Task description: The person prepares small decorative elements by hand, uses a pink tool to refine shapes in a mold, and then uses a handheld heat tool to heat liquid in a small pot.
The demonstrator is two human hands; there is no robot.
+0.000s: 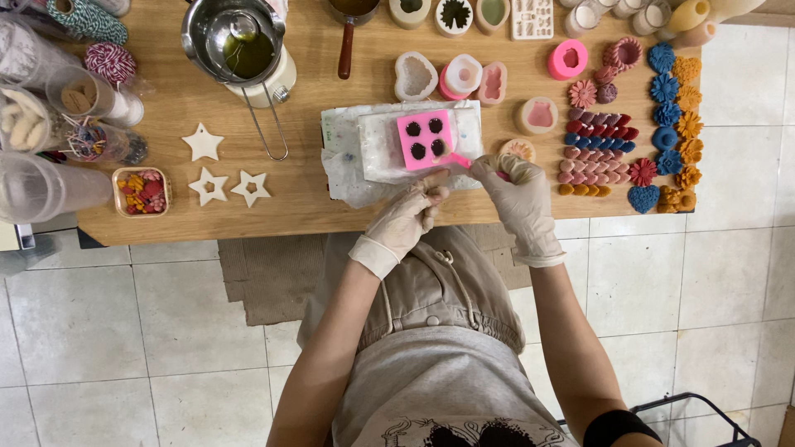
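Gloved hands: left (411,217) steadies pink mold (425,139), right (517,192) grips pink tool (458,158) w/ fingers.

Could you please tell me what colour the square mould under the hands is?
The square mould is bright pink with dark cavities, seen in the head view.

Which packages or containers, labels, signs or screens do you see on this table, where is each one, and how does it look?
No labels, signs or screens show.
Small square box: left table edge, clear, holding red and orange pieces.
Clear plastic cups: far left, some lying tilted, holding pale bits.
Wrinkled plastic sheet: centre, white and translucent, under the pink mould by the gloved left hand and right hand.
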